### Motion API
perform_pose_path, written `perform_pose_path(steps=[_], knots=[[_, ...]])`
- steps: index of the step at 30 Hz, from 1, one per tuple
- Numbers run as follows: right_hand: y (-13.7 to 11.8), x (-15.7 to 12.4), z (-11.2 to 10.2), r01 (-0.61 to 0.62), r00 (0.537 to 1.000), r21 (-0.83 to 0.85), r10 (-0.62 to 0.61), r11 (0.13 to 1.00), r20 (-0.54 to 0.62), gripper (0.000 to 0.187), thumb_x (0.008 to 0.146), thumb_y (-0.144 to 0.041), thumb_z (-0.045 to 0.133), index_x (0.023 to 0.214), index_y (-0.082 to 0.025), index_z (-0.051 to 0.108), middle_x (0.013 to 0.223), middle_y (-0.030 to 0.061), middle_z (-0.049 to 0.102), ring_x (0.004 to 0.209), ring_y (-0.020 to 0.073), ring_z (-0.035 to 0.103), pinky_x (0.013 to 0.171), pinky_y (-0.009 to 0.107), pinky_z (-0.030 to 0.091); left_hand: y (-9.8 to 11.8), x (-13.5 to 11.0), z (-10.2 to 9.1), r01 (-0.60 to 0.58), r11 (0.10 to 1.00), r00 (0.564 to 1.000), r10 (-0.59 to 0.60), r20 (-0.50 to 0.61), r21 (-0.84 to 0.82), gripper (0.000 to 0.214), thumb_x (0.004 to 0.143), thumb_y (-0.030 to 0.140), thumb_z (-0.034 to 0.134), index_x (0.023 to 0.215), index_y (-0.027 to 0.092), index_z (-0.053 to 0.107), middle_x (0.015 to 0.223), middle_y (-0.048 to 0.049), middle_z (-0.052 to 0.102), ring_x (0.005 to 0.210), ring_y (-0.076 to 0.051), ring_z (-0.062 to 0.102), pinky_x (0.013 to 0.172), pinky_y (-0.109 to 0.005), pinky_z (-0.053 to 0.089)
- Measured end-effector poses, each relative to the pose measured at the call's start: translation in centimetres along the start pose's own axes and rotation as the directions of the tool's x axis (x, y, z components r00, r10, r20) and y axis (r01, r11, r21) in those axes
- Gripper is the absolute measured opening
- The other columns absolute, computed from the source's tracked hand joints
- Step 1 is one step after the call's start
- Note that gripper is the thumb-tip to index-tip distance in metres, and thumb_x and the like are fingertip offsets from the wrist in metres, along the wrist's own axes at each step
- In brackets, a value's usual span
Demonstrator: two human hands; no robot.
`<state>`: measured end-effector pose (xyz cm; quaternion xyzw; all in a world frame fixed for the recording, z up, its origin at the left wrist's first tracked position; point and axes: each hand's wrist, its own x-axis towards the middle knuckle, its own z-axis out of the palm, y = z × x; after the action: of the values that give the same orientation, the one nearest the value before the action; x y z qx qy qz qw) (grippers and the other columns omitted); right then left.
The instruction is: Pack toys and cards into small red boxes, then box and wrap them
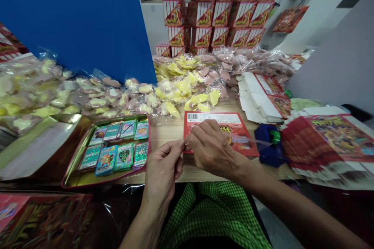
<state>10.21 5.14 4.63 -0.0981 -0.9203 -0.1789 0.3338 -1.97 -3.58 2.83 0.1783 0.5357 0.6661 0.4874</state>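
Note:
A flat red printed box [214, 118] lies in front of me on the wooden table. My right hand [210, 146] is over its left part, fingers curled and closed at the left edge. From under that hand a strip of clear tape [247, 140] stretches right to a blue tape dispenser [264, 155]. My left hand [165, 161] meets the right fingertips at the box's left edge, thumb and forefinger pinched together. What sits in that pinch is too small to make out. The right fingertips are partly hidden.
Left stands an open tin [77, 181] with several stacks of cards [106, 159]. Bagged yellow and pink pieces [184, 85] pile along the back. Flattened cartons [330, 140] lie at right, with more [260, 97] behind. Stacked red boxes [204, 13] and a blue panel [87, 19] stand beyond.

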Motion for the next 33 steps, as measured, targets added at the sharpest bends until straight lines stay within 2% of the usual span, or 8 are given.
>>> perform_pose_path(steps=[4,7,14,18,24,28,33], knots=[[-0.1,-0.1,0.1,-0.039,0.999,-0.003,0.039,0.999,0.004,0.039,0.1,-0.006,0.033,0.074,-0.017,0.06,0.073,0.0083,0.054,0.074,0.0249,0.038,0.07,0.037,0.03,-0.1,-0.3,-0.2,0.026,0.999,0.999,-0.025,0.042,-0.021,0.048,0.053,0.053,0.093,0.07,0.013,0.074,0.042,0.0057,0.046,0.037,-0.004,0.033,0.036,-0.016,0.019],[-0.1,-0.3,0.3,-0.051,0.999,-0.008,0.051,0.999,-0.01,0.039,0.1,-0.007,0.032,0.073,-0.019,0.058,0.071,0.0078,0.053,0.073,0.0249,0.038,0.07,0.037,0.03,-0.4,-0.4,0.0,0.007,0.999,1.0,-0.007,0.017,-0.04,0.049,0.05,0.05,0.095,0.073,0.012,0.075,0.045,0.0058,0.049,0.039,-0.004,0.035,0.037,-0.016,0.022],[-0.1,-0.3,0.4,-0.074,0.997,-0.006,0.074,0.997,-0.02,0.034,0.097,-0.006,0.035,0.074,-0.019,0.056,0.071,0.0069,0.052,0.073,0.0241,0.037,0.069,0.036,0.029,-1.0,-0.3,0.4,-0.121,0.991,0.993,0.121,-0.013,-0.049,0.043,0.059,0.049,0.092,0.077,0.013,0.077,0.053,0.0043,0.055,0.042,-0.004,0.039,0.04,-0.018,0.028],[0.0,-0.4,0.4,-0.069,0.997,-0.008,0.069,0.998,-0.039,0.033,0.095,-0.005,0.035,0.074,-0.019,0.056,0.071,0.0065,0.051,0.073,0.024,0.037,0.069,0.036,0.03,-1.0,-0.4,0.2,-0.123,0.992,0.992,0.124,0.03,-0.029,0.04,0.063,0.048,0.089,0.079,0.013,0.077,0.056,0.0029,0.057,0.045,-0.006,0.041,0.042,-0.019,0.031],[0.0,-0.3,0.3,-0.058,0.998,0.003,0.058,0.998,-0.027,0.031,0.093,-0.004,0.036,0.075,-0.019,0.057,0.072,0.0069,0.051,0.073,0.0245,0.036,0.069,0.037,0.029,-1.4,0.0,0.2,-0.135,0.991,0.991,0.135,0.009,-0.022,0.042,0.063,0.05,0.09,0.069,0.013,0.071,0.057,0.0023,0.057,0.046,-0.005,0.04,0.042,-0.019,0.03],[0.0,-0.4,0.3,-0.082,0.996,0.021,0.082,0.996,-0.016,0.029,0.095,-0.007,0.037,0.075,-0.02,0.054,0.072,0.0061,0.049,0.073,0.0242,0.035,0.068,0.037,0.028,-1.7,0.0,0.4,-0.171,0.985,0.985,0.17,-0.015,-0.039,0.04,0.065,0.047,0.089,0.074,0.013,0.072,0.064,0.0009,0.062,0.048,-0.005,0.041,0.044,-0.018,0.03],[0.1,-0.4,0.7,-0.087,0.996,0.039,0.088,0.995,-0.028,0.028,0.092,-0.005,0.037,0.076,-0.02,0.054,0.072,0.0062,0.051,0.073,0.0241,0.036,0.068,0.037,0.028,-1.8,0.0,0.4,-0.205,0.977,0.979,0.205,0.004,-0.053,0.038,0.066,0.046,0.089,0.078,0.014,0.073,0.064,0.0023,0.059,0.05,-0.005,0.04,0.045,-0.019,0.031]])
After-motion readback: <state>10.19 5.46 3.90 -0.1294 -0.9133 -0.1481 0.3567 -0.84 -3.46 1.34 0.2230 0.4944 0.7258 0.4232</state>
